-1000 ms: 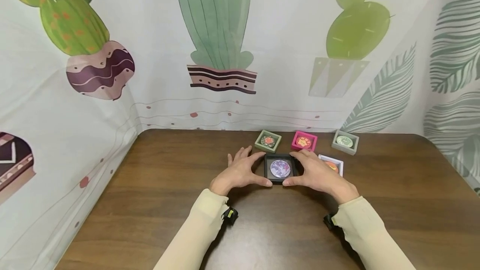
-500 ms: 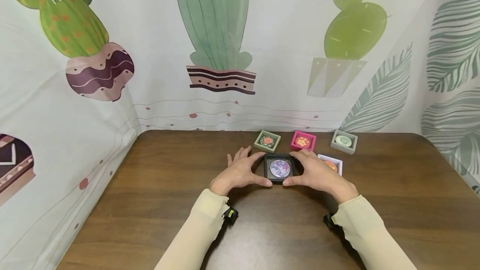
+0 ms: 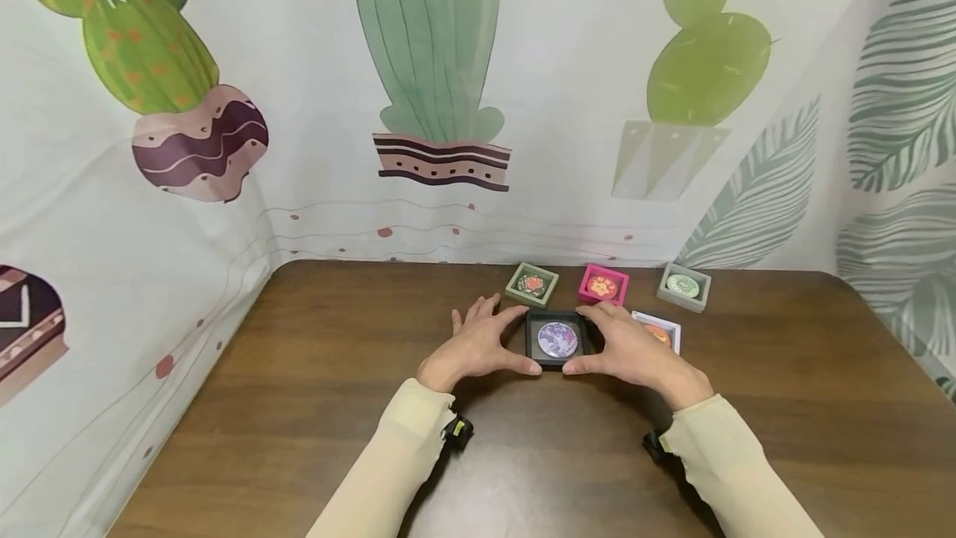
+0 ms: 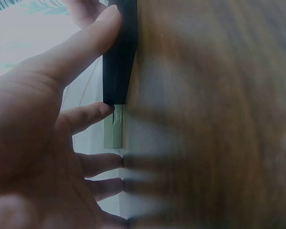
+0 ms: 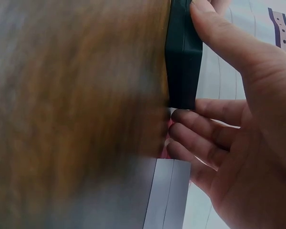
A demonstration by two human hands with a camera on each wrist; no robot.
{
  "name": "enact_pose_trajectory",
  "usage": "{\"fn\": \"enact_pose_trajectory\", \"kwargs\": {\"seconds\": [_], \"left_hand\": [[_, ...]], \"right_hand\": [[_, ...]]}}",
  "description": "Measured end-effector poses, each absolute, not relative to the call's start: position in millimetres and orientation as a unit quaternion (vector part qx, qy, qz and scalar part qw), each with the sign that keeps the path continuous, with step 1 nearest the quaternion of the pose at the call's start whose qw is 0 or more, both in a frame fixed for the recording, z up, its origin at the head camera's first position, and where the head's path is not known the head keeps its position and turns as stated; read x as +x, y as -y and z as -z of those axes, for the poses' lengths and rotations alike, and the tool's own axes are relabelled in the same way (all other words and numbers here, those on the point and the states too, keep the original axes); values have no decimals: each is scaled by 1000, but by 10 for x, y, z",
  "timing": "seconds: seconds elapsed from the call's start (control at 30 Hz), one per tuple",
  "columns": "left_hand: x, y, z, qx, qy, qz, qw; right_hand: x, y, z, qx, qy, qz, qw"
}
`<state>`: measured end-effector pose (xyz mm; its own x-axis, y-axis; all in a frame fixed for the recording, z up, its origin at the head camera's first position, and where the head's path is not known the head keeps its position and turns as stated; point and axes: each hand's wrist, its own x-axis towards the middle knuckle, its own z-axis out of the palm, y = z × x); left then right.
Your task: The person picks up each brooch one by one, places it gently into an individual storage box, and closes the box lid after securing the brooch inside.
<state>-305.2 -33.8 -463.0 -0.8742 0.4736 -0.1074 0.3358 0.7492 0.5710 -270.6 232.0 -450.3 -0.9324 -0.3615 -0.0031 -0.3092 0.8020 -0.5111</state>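
A black square display box (image 3: 553, 366) with a round purple-and-white disc (image 3: 558, 340) inside lies on the wooden table between both hands. My left hand (image 3: 478, 347) pinches its left side, thumb at the near edge and index finger at the far corner. The other left fingers spread out, their tips at the tabletop in the left wrist view. From the right, my right hand (image 3: 631, 349) pinches the same box, thumb along the near edge, index finger at the far corner. In the right wrist view, the box's dark side wall (image 5: 183, 67) stands close over the tabletop.
Behind the hands are a green box (image 3: 512, 290), a pink box (image 3: 624, 283) and a grey box (image 3: 683, 303), each holding a round disc. A white box (image 3: 677, 330) with an orange disc is partly hidden by the right hand. A cactus-print cloth (image 3: 321, 106) hangs behind the table (image 3: 336, 405).
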Motion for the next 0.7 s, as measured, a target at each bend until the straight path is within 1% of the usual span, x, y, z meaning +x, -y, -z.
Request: {"fn": "enact_pose_trajectory", "kwargs": {"seconds": [0.1,0.7], "left_hand": [[-3015,322,4560,216,-925,-284,128],[-3003,301,4558,213,-932,-265,128]], "right_hand": [[-2704,-2335,4499,-175,-948,260,49],[-2698,-2356,4526,-176,-947,265,45]]}}
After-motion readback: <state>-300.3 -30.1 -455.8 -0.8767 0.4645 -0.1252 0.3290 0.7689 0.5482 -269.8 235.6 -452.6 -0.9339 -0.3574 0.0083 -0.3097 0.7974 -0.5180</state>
